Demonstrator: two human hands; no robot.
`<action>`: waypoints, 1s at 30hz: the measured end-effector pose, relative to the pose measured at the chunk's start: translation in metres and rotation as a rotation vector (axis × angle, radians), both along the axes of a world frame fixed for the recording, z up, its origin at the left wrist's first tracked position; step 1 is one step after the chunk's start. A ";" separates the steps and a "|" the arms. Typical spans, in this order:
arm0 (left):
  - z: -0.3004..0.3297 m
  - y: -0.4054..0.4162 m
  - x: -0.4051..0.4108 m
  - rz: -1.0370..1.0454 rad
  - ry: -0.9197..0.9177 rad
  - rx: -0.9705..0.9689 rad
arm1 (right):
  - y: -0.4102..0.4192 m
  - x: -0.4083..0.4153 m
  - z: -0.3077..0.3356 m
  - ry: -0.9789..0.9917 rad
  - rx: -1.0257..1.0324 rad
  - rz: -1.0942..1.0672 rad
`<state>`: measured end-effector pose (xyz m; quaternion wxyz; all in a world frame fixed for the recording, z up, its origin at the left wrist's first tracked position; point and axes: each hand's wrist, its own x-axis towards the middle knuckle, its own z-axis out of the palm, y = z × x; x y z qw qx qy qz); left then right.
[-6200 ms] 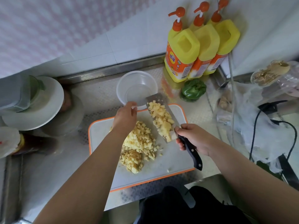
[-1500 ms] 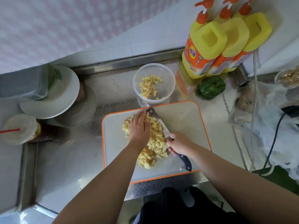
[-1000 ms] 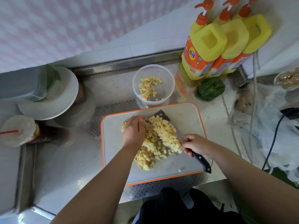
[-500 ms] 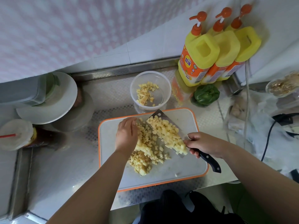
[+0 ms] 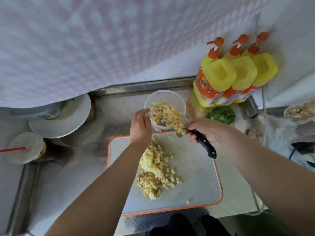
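View from a head-worn camera, looking down at a steel kitchen counter (image 5: 68, 184). A person's right hand (image 5: 208, 132) is wrapped firmly round the black handle of a knife (image 5: 204, 145). Its broad blade lies nearly flat and carries a load of pale yellow cubes (image 5: 170, 118) (diced potato, by the look of it) over a clear plastic bowl (image 5: 163, 93). The bowl sits just beyond an orange-rimmed cutting board (image 5: 196, 181). The left hand (image 5: 140, 128) is spread, fingers straight, set against the blade's left side at the bowl's rim. A larger pile (image 5: 156, 169) of dice lies on the board beside the left forearm.

To do this step well, it seems best to tip the blade down inside the rim and sweep the cubes off with the flat left fingers, pushing along the steel and keeping fingertips off the cutting edge, so nothing scatters onto the counter.

The knife's long axis runs on a diagonal: the tip points away from the person and leftward, over the bowl, while the handle butt points back toward the person's right, above the board. Three yellow pump bottles (image 5: 216, 79) and a green pepper (image 5: 222, 114) stand to the right of the bowl.
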<state>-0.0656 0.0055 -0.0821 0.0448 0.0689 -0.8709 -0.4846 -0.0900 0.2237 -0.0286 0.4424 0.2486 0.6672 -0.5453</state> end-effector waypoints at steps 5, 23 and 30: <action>0.005 0.005 -0.016 0.004 -0.146 0.088 | -0.017 -0.026 -0.008 -0.052 -0.037 -0.062; 0.015 0.038 -0.075 -0.607 -0.246 -0.468 | -0.037 -0.041 0.009 0.014 -0.273 -0.240; 0.013 0.047 -0.093 -0.703 -0.466 -0.535 | -0.032 -0.035 0.023 0.040 -0.233 -0.218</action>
